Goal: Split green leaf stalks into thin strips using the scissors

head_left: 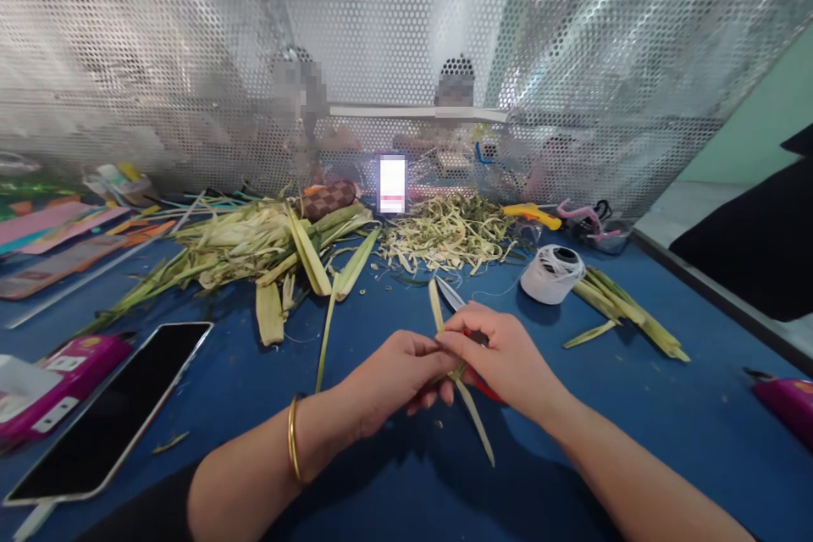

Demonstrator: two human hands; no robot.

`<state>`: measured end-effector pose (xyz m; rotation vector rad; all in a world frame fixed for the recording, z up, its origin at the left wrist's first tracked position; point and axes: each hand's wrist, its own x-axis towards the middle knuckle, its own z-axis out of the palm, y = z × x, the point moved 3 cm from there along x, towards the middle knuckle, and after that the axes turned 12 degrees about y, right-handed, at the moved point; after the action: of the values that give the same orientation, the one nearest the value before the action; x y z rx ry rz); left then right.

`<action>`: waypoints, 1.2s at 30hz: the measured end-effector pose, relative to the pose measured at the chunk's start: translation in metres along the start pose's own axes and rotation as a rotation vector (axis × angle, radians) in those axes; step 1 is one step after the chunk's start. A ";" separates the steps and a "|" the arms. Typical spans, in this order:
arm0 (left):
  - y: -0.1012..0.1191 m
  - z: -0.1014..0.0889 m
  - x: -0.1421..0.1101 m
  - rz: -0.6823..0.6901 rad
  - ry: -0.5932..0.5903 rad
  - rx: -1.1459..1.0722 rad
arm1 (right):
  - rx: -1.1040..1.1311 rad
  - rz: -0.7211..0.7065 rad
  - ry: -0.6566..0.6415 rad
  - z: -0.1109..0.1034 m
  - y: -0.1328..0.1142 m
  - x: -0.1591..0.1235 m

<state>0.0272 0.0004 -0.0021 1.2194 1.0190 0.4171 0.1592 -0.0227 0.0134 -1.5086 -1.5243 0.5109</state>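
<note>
A narrow pale green plant strip runs between my hands, its one end sticking up past the fingers and the other hanging toward me. My left hand, with a gold bangle at the wrist, is closed on the strip, thumb and fingers pinched together. From the other side my right hand pinches the same strip, its fingertips touching those of the left. Scissors with red and black handles show behind and under my right hand; I cannot tell whether it touches them. The strip's middle is hidden by fingers.
Beyond my hands lie a heap of husk-like leaves and a pile of thin shreds. A white thread spool and cut stalks are to the right. A phone and purple power strip lie left. Perforated metal mesh stands behind.
</note>
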 end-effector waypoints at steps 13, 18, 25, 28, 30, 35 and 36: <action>0.000 -0.004 0.003 -0.044 0.031 -0.130 | -0.131 -0.271 0.168 -0.006 0.000 0.003; 0.003 -0.012 0.006 -0.035 0.081 -0.199 | -0.301 -0.482 -0.019 -0.020 0.006 0.006; 0.001 -0.015 0.009 -0.025 0.122 -0.191 | -0.441 -0.620 0.170 -0.019 0.001 0.004; 0.000 -0.019 0.013 -0.021 0.135 -0.296 | -0.503 -0.802 0.290 -0.016 -0.012 -0.005; 0.001 -0.020 0.015 -0.020 0.110 -0.351 | -0.536 -0.925 0.176 -0.006 -0.018 -0.013; 0.002 -0.021 0.015 -0.031 0.096 -0.364 | -0.772 -1.072 -0.036 0.018 -0.022 -0.025; 0.002 -0.021 0.015 -0.032 0.104 -0.361 | -0.792 -1.080 -0.037 0.020 -0.022 -0.026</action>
<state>0.0186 0.0243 -0.0069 0.8637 0.9991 0.6159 0.1266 -0.0449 0.0136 -0.9163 -2.4105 -0.7728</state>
